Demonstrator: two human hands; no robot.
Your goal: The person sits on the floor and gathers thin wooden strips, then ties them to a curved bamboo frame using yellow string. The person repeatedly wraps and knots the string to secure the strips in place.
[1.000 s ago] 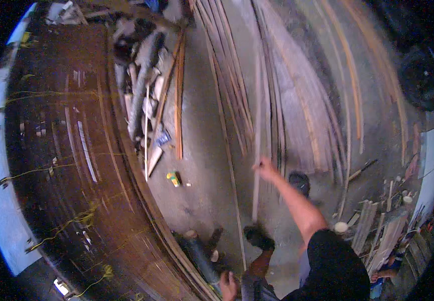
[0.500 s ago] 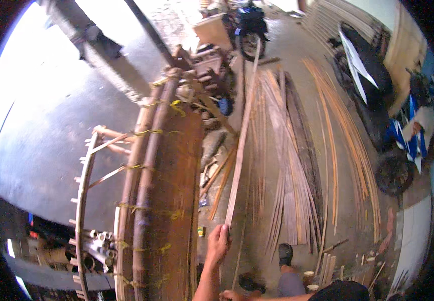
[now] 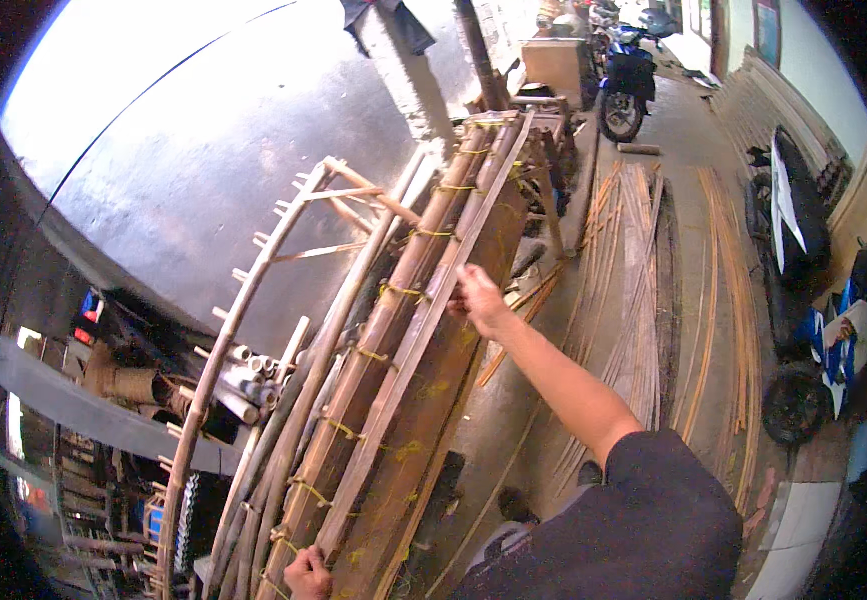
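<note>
While a long, thin wooden strip [image 3: 423,335] slants along the top of a brown panel [image 3: 423,430], its far end reaching the panel's far corner, the person's right hand [image 3: 478,298] is at its right edge partway along, fingers curled; whether they grasp it or only touch it cannot be told. The left hand [image 3: 308,574] is bunched at the strip's near end, and its grip is likewise unclear. Just left of the strip run brown poles [image 3: 353,395] bound with yellow cord [image 3: 400,291]. Further left stands a curved frame [image 3: 253,280] with short pegs, pale tubes [image 3: 238,393] lying near it. To the right, pale wooden strips [image 3: 636,300] lie lengthwise on the floor, with orange-brown strips [image 3: 728,290] beyond them. A blue motorbike [image 3: 625,90] is parked past their far ends, and a black-and-white motorbike [image 3: 793,190] sits along the right side.
</note>
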